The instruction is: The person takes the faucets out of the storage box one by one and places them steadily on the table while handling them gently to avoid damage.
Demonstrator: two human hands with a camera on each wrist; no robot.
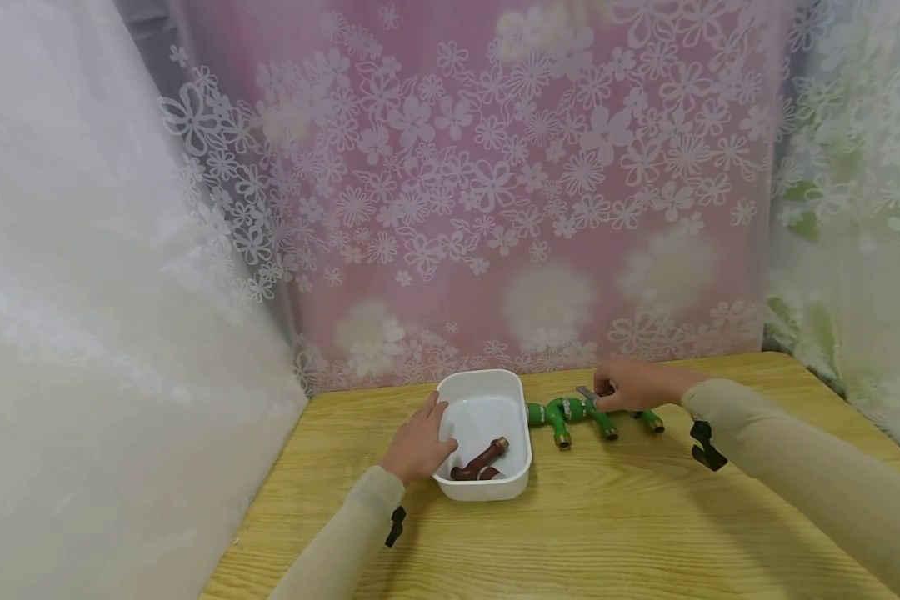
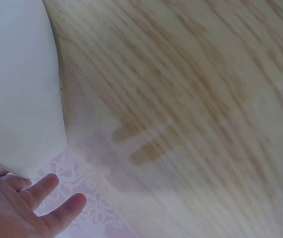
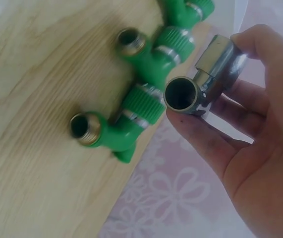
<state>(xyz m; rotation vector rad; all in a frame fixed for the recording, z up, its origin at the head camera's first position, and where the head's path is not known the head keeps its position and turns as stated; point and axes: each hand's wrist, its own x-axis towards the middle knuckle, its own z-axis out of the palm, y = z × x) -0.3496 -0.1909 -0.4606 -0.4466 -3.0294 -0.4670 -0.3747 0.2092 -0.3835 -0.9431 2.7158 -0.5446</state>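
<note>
My right hand (image 1: 637, 385) pinches a silvery metal pipe fitting (image 3: 214, 67) between thumb and fingers; one round open end faces the right wrist camera. It is held just over a green pipe manifold (image 1: 555, 414), which has several branch outlets with brass threaded ends and lies on the table. At the left, my left hand (image 1: 422, 440) rests at the side of a white tub (image 1: 525, 433), fingers spread along its rim and thumb reaching over the inside. In the tub's near end lies a dark reddish-brown bent pipe fitting (image 1: 482, 461) with a brass end, beside another reddish-brown piece.
Everything stands on a wood-grain table (image 1: 607, 525). A pink flowered curtain (image 1: 495, 208) hangs behind the table's back edge. Pale sheeting (image 1: 120, 333) hangs along the left side, and a whitish flowered curtain (image 1: 855, 250) on the right.
</note>
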